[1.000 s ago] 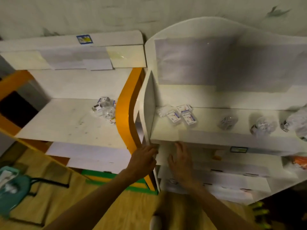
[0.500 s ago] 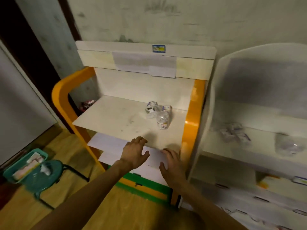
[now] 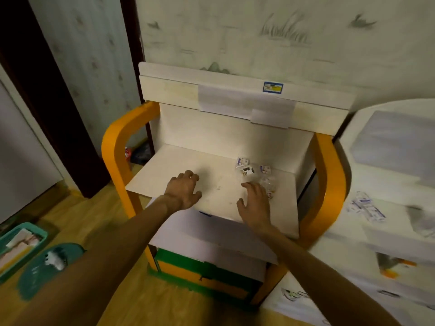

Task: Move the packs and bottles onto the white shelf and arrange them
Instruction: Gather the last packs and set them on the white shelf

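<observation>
A few small packs (image 3: 243,162) and a clear bottle (image 3: 269,187) lie at the right rear of the orange-sided shelf (image 3: 327,175). My left hand (image 3: 183,189) hovers over the shelf board's left half, fingers spread and holding nothing. My right hand (image 3: 255,203) reaches over the board with relaxed fingers, its tips just short of the clear bottle. The white shelf (image 3: 388,184) stands at the right, with blurred packs (image 3: 366,208) lying on its board.
A teal stool (image 3: 47,269) and a teal basket (image 3: 16,245) sit on the wooden floor at lower left. A dark door frame (image 3: 47,90) stands to the left. Lower tiers of both shelves hold white paper and blurred items.
The view has swung left from the white shelf to the orange-sided one. Both hands have moved from the shelf's front edge forward over its board, the right one nearing the bottle.
</observation>
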The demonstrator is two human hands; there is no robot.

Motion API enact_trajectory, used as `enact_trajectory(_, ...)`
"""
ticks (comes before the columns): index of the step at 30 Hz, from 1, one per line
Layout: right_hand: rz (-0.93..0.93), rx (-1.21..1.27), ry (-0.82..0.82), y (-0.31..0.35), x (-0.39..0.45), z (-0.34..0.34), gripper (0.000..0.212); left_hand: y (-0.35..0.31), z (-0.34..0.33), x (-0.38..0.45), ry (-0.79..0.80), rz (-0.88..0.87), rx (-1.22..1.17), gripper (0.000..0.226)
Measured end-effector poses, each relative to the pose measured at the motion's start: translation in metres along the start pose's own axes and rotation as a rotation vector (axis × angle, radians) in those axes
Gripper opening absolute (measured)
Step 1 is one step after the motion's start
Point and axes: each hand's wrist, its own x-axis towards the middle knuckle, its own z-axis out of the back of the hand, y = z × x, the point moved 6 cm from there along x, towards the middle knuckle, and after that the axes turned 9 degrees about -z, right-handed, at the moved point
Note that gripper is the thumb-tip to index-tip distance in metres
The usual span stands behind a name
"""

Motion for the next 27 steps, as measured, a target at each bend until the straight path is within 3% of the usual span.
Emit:
enact_trajectory(9,-0.055,-0.273,-0.027,-0.009,0.094,0.006,0.060,-0.010,0.001,0.075,-0.015,-0.151,-0.061,0.058)
enact_trajectory(14,-0.097,-0.392,0.145,-0.019,0.148,-0.017,0.083,-0.016,0.001,0.135,-0.019,-0.239,-0.018,0.062)
enact_trajectory(19,-0.051,-0.452,0.314,-0.040,0.188,-0.026,0.099,-0.016,-0.010,0.199,0.100,-0.335,0.085,0.069)
enact_trajectory(27,-0.034,-0.566,0.283,-0.055,0.217,-0.047,0.104,-0.028,-0.059,0.265,0.235,-0.491,0.070,0.081)
